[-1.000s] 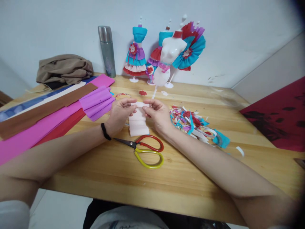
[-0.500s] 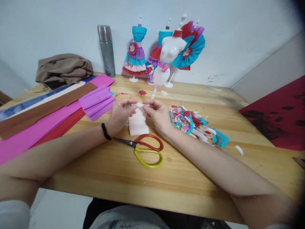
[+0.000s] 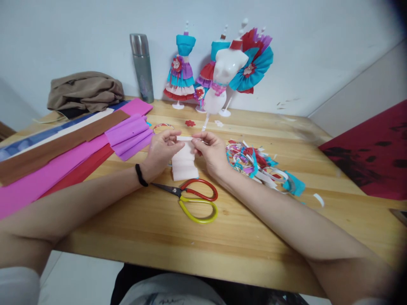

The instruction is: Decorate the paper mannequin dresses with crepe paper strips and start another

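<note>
Extending beyond the scissors point(image 3: 180, 193), pale pink paper point(image 3: 184, 163) is pinched by right grip point(image 3: 194, 140); left grip point(image 3: 182, 138) slightly parted, hold unclear.

head-worn camera, looking forward and down from above, tabletop at close range, wall beyond

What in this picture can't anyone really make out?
In the head view:
Pale paper: upper part partly hidden by left hand and right hand.
Second dress: behind the white mannequin.
Shirt print: blurred, cut by bottom edge.
Dark object: cut off by right edge.
</note>
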### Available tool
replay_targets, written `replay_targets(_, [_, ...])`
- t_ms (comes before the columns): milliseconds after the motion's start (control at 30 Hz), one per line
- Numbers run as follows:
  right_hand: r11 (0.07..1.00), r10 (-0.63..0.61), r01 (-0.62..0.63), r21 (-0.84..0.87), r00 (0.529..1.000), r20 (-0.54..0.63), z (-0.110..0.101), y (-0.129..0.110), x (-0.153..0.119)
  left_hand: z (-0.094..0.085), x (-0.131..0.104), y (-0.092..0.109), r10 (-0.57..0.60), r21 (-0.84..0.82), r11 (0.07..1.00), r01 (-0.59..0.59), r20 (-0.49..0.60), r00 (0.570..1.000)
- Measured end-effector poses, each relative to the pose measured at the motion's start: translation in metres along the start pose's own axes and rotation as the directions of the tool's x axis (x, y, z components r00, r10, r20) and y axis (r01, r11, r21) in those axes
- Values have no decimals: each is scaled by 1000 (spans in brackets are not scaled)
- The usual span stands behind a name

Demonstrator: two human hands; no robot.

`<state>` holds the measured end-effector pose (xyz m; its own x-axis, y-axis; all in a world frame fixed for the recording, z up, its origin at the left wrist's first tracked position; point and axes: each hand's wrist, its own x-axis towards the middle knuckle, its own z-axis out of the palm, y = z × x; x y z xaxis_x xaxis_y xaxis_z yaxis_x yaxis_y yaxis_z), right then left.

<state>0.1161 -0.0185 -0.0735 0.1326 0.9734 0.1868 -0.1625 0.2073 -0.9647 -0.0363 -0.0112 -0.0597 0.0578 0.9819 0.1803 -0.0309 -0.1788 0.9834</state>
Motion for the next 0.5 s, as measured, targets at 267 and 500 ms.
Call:
replay_targets(267, [1000,8,-8,-2,1000,-5,-1,-1,1,-7,10,-11,53,211,976,-43,-42,998])
replay_targets(500, [650,-540,567,-506,813,218,-12,-23,-3,-7,7,5,-53,21,998,52,64,996])
